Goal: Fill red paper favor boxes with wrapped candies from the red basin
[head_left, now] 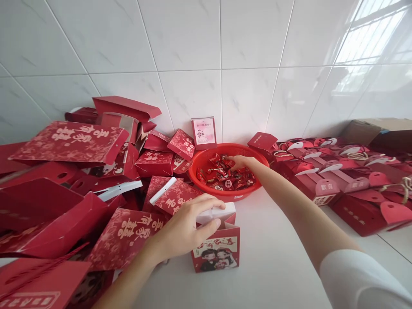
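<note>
By the wall (189, 98), the basin (214, 195) is set within reach; the right hand (240, 163) is dipped among its sweets (228, 183), spread and grip unclear. In front, the box (215, 251) is held, seemingly for steadiness, by the half-curled left hand (183, 225).

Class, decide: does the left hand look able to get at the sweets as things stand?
Probably yes: the left hand, at the box, is near the basin, whose top is open; only the right hand, among the sweets, might obstruct it.
</note>
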`<state>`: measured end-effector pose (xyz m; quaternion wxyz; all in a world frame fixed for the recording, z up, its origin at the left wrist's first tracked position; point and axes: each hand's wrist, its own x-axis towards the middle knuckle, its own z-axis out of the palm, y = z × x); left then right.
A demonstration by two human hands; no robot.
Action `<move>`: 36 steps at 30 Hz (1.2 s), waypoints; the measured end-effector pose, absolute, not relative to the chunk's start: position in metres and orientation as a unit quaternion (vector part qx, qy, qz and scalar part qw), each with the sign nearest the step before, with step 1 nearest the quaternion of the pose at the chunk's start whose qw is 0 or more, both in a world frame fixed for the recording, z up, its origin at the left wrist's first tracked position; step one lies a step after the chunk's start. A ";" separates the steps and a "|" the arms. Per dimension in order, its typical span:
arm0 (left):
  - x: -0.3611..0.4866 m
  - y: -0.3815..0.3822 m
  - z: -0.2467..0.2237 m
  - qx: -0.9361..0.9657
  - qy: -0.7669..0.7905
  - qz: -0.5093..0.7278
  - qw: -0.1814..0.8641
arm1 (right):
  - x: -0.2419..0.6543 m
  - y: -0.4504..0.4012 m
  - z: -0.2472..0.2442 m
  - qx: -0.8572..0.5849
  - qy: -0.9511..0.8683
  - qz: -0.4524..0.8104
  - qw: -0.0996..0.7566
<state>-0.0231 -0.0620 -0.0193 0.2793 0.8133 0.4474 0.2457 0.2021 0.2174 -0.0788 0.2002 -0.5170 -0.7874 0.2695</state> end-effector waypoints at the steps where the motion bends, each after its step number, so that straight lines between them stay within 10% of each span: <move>1: -0.023 -0.062 -0.019 0.812 0.448 0.248 0.279 | 0.200 0.219 -0.080 -0.514 -0.793 0.268 0.190; 12: -0.017 -0.060 -0.022 0.800 0.428 0.330 0.262 | 0.198 0.198 -0.059 -0.430 -0.806 0.361 0.190; 25: -0.016 -0.047 -0.026 0.782 0.401 0.407 0.247 | 0.206 0.156 -0.039 -0.355 -0.694 0.422 0.463; 30: -0.015 -0.022 -0.014 0.611 0.470 0.525 0.361 | 0.199 0.101 -0.026 -0.296 -0.722 0.288 0.555; 36: 0.004 0.004 -0.010 0.485 0.435 0.577 0.493 | 0.179 0.045 -0.016 -0.152 -0.864 0.099 0.470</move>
